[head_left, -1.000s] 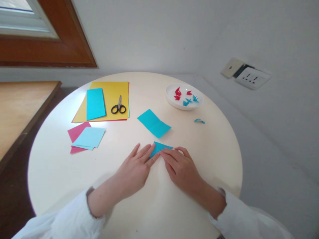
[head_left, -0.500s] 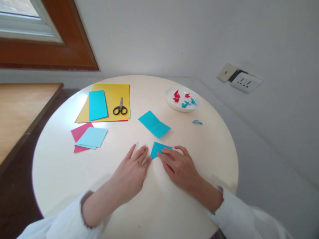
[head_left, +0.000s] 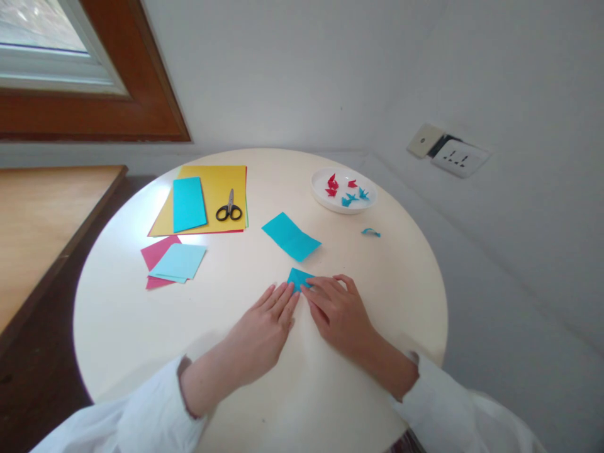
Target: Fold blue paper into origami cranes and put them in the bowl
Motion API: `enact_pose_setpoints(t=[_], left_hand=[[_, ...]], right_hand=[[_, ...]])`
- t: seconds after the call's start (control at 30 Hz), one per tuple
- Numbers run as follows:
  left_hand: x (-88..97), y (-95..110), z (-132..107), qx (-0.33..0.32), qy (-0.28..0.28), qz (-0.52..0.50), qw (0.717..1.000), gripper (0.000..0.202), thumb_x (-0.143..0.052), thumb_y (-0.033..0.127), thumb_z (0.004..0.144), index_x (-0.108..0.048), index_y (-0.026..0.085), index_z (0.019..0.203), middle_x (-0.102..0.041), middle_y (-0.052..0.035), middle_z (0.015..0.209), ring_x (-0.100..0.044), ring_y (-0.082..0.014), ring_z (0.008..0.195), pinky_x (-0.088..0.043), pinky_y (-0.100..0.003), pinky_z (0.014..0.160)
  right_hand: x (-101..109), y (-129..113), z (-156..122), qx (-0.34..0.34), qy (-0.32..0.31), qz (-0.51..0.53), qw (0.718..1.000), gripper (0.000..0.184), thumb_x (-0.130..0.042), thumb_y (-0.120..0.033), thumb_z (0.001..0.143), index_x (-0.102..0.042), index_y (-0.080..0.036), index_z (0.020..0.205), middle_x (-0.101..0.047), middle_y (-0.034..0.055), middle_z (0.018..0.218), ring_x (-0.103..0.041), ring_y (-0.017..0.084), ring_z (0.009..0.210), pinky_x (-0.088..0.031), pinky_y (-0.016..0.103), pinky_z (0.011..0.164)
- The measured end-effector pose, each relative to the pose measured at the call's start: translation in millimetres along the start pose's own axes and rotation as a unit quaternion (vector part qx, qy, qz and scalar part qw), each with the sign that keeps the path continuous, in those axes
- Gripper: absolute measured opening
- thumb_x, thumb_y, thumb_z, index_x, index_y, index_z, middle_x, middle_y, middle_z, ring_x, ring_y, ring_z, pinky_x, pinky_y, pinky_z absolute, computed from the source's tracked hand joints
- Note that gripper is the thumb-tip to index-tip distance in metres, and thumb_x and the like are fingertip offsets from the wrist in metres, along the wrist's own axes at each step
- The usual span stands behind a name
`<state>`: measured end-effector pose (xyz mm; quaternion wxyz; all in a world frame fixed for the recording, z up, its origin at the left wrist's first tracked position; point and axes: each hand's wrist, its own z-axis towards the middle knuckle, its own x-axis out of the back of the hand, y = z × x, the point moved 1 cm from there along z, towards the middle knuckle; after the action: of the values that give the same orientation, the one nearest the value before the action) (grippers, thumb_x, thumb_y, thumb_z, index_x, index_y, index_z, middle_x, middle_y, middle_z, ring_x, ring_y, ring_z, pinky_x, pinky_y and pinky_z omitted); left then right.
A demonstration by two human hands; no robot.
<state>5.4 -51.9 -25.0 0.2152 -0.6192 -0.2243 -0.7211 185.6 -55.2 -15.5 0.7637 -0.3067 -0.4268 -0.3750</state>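
Observation:
A small piece of folded blue paper (head_left: pixel 300 279) lies on the white round table (head_left: pixel 141 340), its lower part hidden under my fingertips. My left hand (head_left: pixel 268 321) rests on its lower left edge, fingers stretched out and lying flat. From the right, my right hand (head_left: pixel 336 308) holds the paper against the table with bent fingers; its thumb tucks in low. Just beyond is a blue paper rectangle (head_left: pixel 291 237), with a crease across its middle and one corner slightly raised.
At the back right, a white dish (head_left: pixel 318 195) carries several small red and blue paper cranes. A curled blue strip (head_left: pixel 370 232) lies in front of it. Scissors (head_left: pixel 229 207) and a blue paper stack (head_left: pixel 189 204) rest on yellow sheets (head_left: pixel 219 179). Pink and pale blue squares (head_left: pixel 177 261) lie nearer.
My left hand has moved right onto the folded paper, its fingers now closer together and flat. The paper's left side appears folded inward. My right hand stays at the paper.

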Motion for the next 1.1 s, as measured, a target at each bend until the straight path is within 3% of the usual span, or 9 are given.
enact_pose_setpoints(t=[0.3,0.43,0.57,0.73,0.9,1.1], left_hand=[[2.2,-0.6,3.1,-0.017,0.03,0.027,0.999,0.042,-0.033,0.012,0.089,-0.047,0.002,0.127,-0.047,-0.0208,0.136,-0.043,-0.03,0.127,-0.031,-0.046,0.106],[2.3,2.1,11.3,0.021,0.072,0.001,0.997,0.039,-0.032,0.02,0.093,-0.052,0.002,0.121,-0.059,-0.0198,0.121,-0.052,-0.0278,0.116,-0.036,-0.044,0.102],[-1.7,5.2,16.4,0.034,0.083,-0.008,0.996,0.043,-0.036,0.028,0.092,-0.049,0.004,0.125,-0.058,-0.0201,0.116,-0.051,-0.0292,0.112,-0.037,-0.047,0.099],[-0.2,4.3,19.1,0.056,0.098,-0.034,0.993,0.037,-0.035,0.021,0.091,-0.053,0.007,0.12,-0.057,-0.018,0.11,-0.05,-0.0285,0.108,-0.039,-0.051,0.097],[1.8,-1.0,19.1,0.051,0.107,-0.113,0.986,0.033,-0.037,0.016,0.089,-0.057,0.012,0.115,-0.055,-0.015,0.107,-0.05,-0.0253,0.103,-0.048,-0.044,0.088],[-6.8,-6.6,16.6,0.084,0.152,-0.179,0.968,0.032,-0.041,0.015,0.088,-0.05,0.016,0.119,-0.049,-0.0138,0.115,-0.051,-0.0235,0.108,-0.049,-0.04,0.091]], right_hand=[[-0.1,4.9,-6.8,-0.06,0.03,-0.066,0.996,0.023,-0.05,-0.012,0.084,-0.065,-0.018,0.101,-0.069,0.0055,0.108,-0.06,0.021,0.1,-0.029,0.043,0.097],[-0.8,5.9,-3.0,-0.068,0.041,-0.052,0.995,0.02,-0.047,-0.013,0.088,-0.064,-0.017,0.097,-0.071,0.0048,0.101,-0.063,0.018,0.092,-0.028,0.04,0.095],[-3.5,7.9,-1.1,-0.085,0.03,-0.044,0.995,0.018,-0.049,-0.018,0.088,-0.063,-0.017,0.099,-0.07,0.0049,0.102,-0.062,0.019,0.092,-0.028,0.04,0.091],[-11.2,14.5,-1.2,-0.13,0.008,-0.003,0.991,0.023,-0.052,-0.022,0.087,-0.06,-0.016,0.108,-0.066,0.0087,0.109,-0.058,0.022,0.102,-0.032,0.039,0.088],[-12.6,18.9,0.0,-0.133,0.02,0.037,0.99,0.017,-0.054,-0.022,0.085,-0.062,-0.02,0.101,-0.067,0.0078,0.105,-0.059,0.021,0.101,-0.034,0.039,0.086],[-10.2,19.8,0.8,-0.126,0.043,0.083,0.988,0.011,-0.057,-0.019,0.083,-0.06,-0.021,0.093,-0.069,0.0049,0.097,-0.061,0.02,0.095,-0.034,0.036,0.082]])
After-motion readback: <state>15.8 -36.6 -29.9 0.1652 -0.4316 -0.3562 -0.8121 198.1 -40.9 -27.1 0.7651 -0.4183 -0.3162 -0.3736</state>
